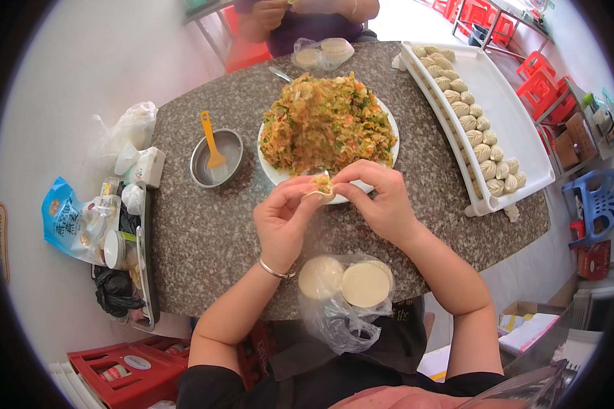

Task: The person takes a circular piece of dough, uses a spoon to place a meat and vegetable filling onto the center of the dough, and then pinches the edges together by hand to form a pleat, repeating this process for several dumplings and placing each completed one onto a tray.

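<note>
My left hand (288, 217) and my right hand (376, 197) meet over the near edge of a white plate (272, 174). Between their fingertips they hold a small dough wrapper (325, 193) folded partly around filling. The plate carries a large heap of chopped vegetable filling (327, 122), with a metal utensil handle (280, 74) at its far side. Round dough wrappers (366, 284) lie stacked in a clear plastic bag (343, 327) at the near table edge. To the right, pleated dumplings (474, 137) sit in rows on a white plastic tray (517, 117).
A metal bowl (197, 171) with a yellow-handled brush (212, 143) stands left. Across the granite table (204, 230) sits another person (307, 20), near more bagged wrappers (322, 53). Bags and a tissue pack (151, 166) crowd the left edge; a red crate (133, 365) is below.
</note>
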